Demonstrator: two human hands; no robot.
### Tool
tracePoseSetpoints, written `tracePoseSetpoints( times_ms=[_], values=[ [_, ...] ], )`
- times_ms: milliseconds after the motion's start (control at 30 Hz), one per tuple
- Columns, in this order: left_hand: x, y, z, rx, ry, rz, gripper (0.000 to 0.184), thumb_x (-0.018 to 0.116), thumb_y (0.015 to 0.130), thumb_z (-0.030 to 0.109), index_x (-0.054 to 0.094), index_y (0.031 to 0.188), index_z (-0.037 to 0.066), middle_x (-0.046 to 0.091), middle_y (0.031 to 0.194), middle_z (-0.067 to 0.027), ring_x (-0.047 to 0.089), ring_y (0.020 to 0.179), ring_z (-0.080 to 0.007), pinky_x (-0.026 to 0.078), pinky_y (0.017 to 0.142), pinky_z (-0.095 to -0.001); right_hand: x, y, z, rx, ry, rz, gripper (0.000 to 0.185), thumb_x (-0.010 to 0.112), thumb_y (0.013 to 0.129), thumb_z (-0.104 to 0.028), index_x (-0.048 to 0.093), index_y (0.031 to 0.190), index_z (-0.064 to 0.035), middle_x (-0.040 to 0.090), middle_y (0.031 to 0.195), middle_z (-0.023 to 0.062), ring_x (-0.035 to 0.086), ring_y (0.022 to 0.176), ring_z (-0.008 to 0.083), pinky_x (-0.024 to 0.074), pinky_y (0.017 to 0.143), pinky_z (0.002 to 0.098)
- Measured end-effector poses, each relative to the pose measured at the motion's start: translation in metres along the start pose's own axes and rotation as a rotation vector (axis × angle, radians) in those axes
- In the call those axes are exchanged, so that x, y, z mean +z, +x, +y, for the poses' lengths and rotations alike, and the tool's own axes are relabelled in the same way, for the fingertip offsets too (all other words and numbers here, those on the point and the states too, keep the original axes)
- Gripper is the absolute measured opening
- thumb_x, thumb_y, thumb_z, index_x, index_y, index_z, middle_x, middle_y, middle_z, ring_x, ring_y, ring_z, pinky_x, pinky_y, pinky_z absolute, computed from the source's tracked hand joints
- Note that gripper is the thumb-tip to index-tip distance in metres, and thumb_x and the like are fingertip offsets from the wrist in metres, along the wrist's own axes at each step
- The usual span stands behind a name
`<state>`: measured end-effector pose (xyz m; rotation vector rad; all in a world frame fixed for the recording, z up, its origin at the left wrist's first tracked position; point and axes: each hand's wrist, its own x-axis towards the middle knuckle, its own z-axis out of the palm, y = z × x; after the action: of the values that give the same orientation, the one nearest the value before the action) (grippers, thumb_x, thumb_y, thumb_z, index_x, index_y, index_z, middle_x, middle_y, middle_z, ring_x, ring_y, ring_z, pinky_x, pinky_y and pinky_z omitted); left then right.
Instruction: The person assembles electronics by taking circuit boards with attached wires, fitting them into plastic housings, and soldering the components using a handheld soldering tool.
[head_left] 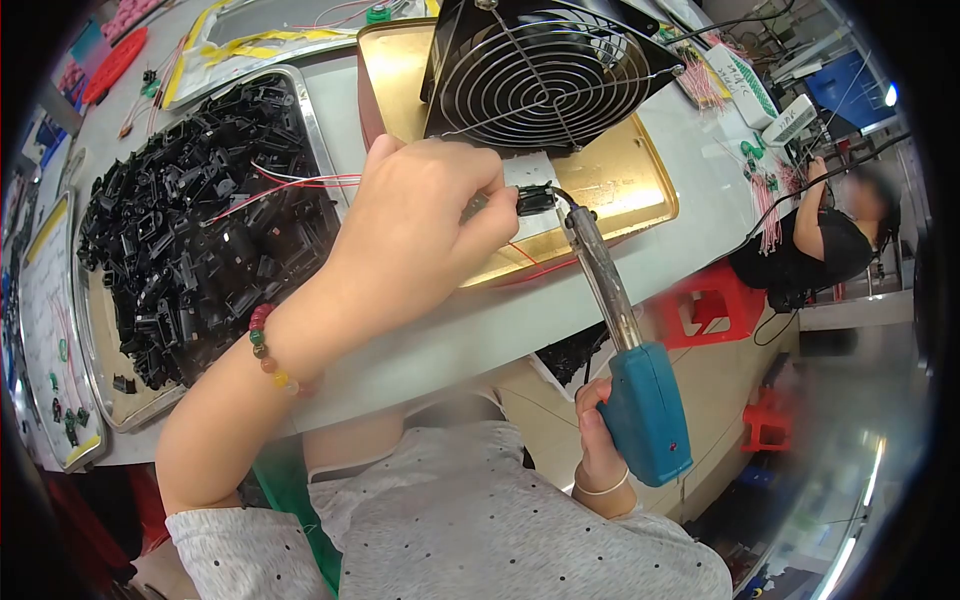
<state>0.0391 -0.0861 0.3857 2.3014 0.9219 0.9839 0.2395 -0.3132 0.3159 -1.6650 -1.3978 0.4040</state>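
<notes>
My left hand (430, 205) pinches a small black plastic housing (535, 200) between thumb and fingers, over the gold tray. Red and white wires (310, 181) trail leftward from under this hand. In my right hand (597, 440) is the blue handle of a soldering gun (648, 410), held below the table edge. Its metal barrel slants up to the left, and the tip is at the right end of the housing. Whether the tip touches it I cannot tell.
A black fan with a wire guard (555, 95) stands on the gold tray (640, 170). Left of it, a metal tray (135, 412) holds many black plastic parts (200, 220). Wire bundles and boxes (740, 85) lie at right. Another person (840, 230) sits beyond a red stool (710, 305).
</notes>
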Motion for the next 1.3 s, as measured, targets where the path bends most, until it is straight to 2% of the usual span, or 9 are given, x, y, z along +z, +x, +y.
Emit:
tracePoseSetpoints(
  times_ms=[300,500,700,800,867,967,1000,1100,1300],
  values=[
    [0.003,-0.001,0.0,0.01,-0.01,0.039,0.023,0.056,0.085,0.018,0.052,0.07,0.001,0.053,0.066,-0.0097,0.05,0.066,-0.0256,0.032,0.072,-0.0347,0.0,0.0,0.006,0.012,0.04,-0.021,0.024,0.066,0.073,-0.002,0.064,0.097,-0.0024,0.06,0.089,0.0122,0.058,0.075,0.0281,0.0447,0.063,0.0361],
    [0.003,-0.001,-0.001,0.011,-0.023,0.047,0.022,0.056,0.084,0.017,0.052,0.07,0.001,0.053,0.066,-0.0099,0.051,0.066,-0.0257,0.032,0.072,-0.0348,0.007,0.001,0.007,-0.051,-0.078,0.029,0.02,0.067,0.073,-0.002,0.064,0.093,-0.003,0.059,0.086,0.0109,0.058,0.073,0.0274,0.0445,0.061,0.0344],
    [0.005,-0.001,-0.002,0.033,-0.021,0.064,0.022,0.056,0.085,0.018,0.054,0.071,0.001,0.054,0.066,-0.0103,0.051,0.067,-0.0258,0.033,0.072,-0.0347,0.014,-0.005,0.018,0.074,-0.271,0.0,0.017,0.066,0.072,-0.001,0.062,0.087,-0.0055,0.06,0.083,0.0098,0.059,0.072,0.0262,0.0465,0.059,0.0339],
    [0.004,-0.001,-0.002,0.031,-0.018,0.06,0.021,0.056,0.085,0.018,0.055,0.071,0.001,0.054,0.066,-0.0102,0.052,0.067,-0.0261,0.033,0.072,-0.0345,0.019,0.001,0.006,0.148,-0.191,0.028,0.019,0.066,0.07,-0.002,0.062,0.088,-0.0069,0.06,0.081,0.0099,0.06,0.071,0.028,0.0475,0.059,0.035],
    [0.004,-0.001,-0.002,0.028,-0.023,0.056,0.021,0.056,0.085,0.018,0.055,0.071,0.001,0.054,0.066,-0.0102,0.052,0.066,-0.0262,0.033,0.072,-0.0345,0.018,0.006,-0.003,0.12,-0.137,0.027,0.02,0.067,0.069,-0.004,0.062,0.088,-0.0076,0.059,0.08,0.0103,0.06,0.071,0.0293,0.0478,0.059,0.0357],
    [0.004,-0.001,-0.001,0.023,-0.026,0.053,0.022,0.056,0.085,0.018,0.055,0.07,0.001,0.054,0.065,-0.0101,0.052,0.067,-0.0262,0.033,0.072,-0.0345,0.015,0.009,-0.006,0.07,-0.174,-0.033,0.022,0.068,0.067,-0.005,0.062,0.088,-0.0084,0.059,0.079,0.0113,0.06,0.072,0.0304,0.0482,0.06,0.0365],
    [0.004,-0.001,-0.001,0.021,-0.026,0.054,0.022,0.056,0.085,0.018,0.055,0.07,0.001,0.054,0.065,-0.0101,0.052,0.067,-0.0262,0.033,0.072,-0.0345,0.016,0.009,-0.004,0.122,-0.207,-0.051,0.023,0.067,0.067,-0.006,0.062,0.089,-0.0085,0.059,0.079,0.0118,0.06,0.072,0.0307,0.0482,0.06,0.0367],
    [0.005,0.0,-0.002,0.018,-0.024,0.056,0.023,0.055,0.085,0.018,0.054,0.07,0.001,0.054,0.065,-0.0103,0.052,0.067,-0.0263,0.033,0.072,-0.0346,0.018,0.009,-0.002,0.137,-0.26,-0.044,0.02,0.067,0.069,-0.006,0.061,0.089,-0.0079,0.058,0.078,0.0117,0.06,0.073,0.0297,0.0483,0.06,0.0357],
    [0.004,-0.001,-0.002,0.022,-0.038,0.066,0.021,0.056,0.084,0.017,0.055,0.07,0.001,0.054,0.065,-0.0099,0.052,0.067,-0.0259,0.033,0.072,-0.0341,0.021,0.001,0.011,0.244,-0.023,0.104,0.009,0.064,0.083,-0.007,0.058,0.089,-0.0042,0.058,0.076,0.0093,0.06,0.07,0.0244,0.0458,0.059,0.0317]
  ],
)
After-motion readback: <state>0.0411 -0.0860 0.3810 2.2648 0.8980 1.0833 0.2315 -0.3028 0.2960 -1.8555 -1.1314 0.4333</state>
